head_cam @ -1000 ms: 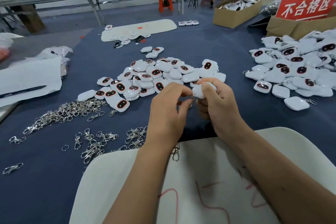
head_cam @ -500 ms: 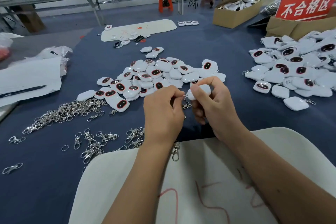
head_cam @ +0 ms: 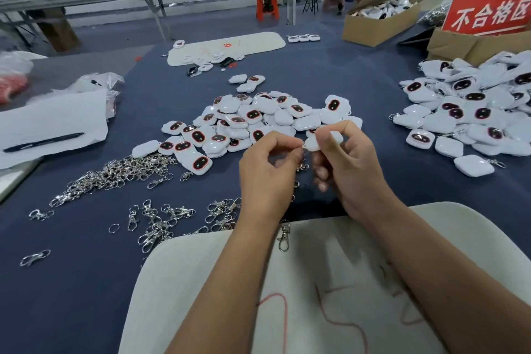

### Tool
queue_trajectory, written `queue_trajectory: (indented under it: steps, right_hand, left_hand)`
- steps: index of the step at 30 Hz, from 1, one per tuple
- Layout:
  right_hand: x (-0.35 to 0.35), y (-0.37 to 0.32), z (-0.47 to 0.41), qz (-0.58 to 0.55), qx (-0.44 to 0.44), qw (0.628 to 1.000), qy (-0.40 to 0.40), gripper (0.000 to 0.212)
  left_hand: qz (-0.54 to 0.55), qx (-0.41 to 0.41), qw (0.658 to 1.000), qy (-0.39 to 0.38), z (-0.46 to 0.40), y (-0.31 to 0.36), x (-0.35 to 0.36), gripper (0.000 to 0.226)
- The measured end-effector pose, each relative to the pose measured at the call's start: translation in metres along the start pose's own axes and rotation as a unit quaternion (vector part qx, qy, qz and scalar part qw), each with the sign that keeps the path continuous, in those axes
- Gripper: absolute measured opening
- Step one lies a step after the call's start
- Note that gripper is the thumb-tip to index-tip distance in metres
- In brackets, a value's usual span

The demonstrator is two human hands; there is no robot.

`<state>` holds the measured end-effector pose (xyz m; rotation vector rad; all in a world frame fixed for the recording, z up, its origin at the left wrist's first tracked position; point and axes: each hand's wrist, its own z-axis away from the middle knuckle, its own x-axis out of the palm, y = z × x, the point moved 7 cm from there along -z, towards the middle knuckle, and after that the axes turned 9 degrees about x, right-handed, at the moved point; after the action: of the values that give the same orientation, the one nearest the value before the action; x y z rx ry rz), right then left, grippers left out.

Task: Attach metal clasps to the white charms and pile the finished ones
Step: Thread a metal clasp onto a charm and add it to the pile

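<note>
- Charm (head_cam: 324, 141) sits raised above the counter (head_cam: 287, 72), pinched between the thumb and forefinger of your right hand (head_cam: 349, 172), whose other fingers curl in below it.
- Your left hand (head_cam: 268, 178) is just beside it, thumb and forefinger tips pinched together at the charm's left corner; what they hold there is too small to tell, though a bit of metal shows at that spot.
- A metal clasp (head_cam: 284, 237) hangs down near your left wrist, over the white board (head_cam: 330, 282) at the near edge.
- The cardboard box (head_cam: 379, 21) at the far right holds more white pieces; a second box (head_cam: 474, 43) stands under the red sign (head_cam: 488, 13).
- The unfinished pile (head_cam: 258, 121) of white charms lies just beyond your hands in the middle of the counter.
- The finished pile (head_cam: 471, 109) lies to your right, several of its charms showing clasps at their edges, well apart from your hands.
- Loose clasps (head_cam: 115, 172) are heaped to your left, with more scattered (head_cam: 161, 221) along the near left, close to the board's edge.
- A pen (head_cam: 43, 142) lies on white paper (head_cam: 54, 121) at the left edge.
- Bare blue counter shows between the two piles and to the right of your right forearm.
</note>
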<state>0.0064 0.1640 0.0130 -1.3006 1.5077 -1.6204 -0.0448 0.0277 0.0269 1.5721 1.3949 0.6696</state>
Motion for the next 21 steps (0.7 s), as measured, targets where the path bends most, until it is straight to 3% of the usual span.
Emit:
queue_trajectory:
  steps: [5,12,14,17,21]
  right_hand:
    - [-0.002,0.007,-0.003,-0.045,0.03,0.998,-0.017,0.034]
    - [0.004,0.01,-0.003,-0.04,0.045,0.996,-0.068,0.033]
    - [0.004,0.011,-0.003,-0.041,0.048,0.995,-0.073,0.033]
    - [0.005,0.012,-0.003,-0.037,0.05,0.996,-0.07,0.034]
    - [0.001,0.016,-0.005,0.005,0.06,0.997,-0.05,0.027]
  left_hand:
    - [0.201,-0.159,0.966,0.039,0.008,-0.019,0.007,0.013]
    - [0.272,-0.19,0.941,0.073,0.009,-0.026,0.003,0.012]
    - [0.234,-0.17,0.955,0.073,0.006,-0.026,-0.001,0.014]
    - [0.059,-0.062,0.995,0.047,-0.004,-0.017,-0.011,0.017]
    - [-0.151,0.098,0.982,-0.063,-0.008,0.002,-0.005,0.019]
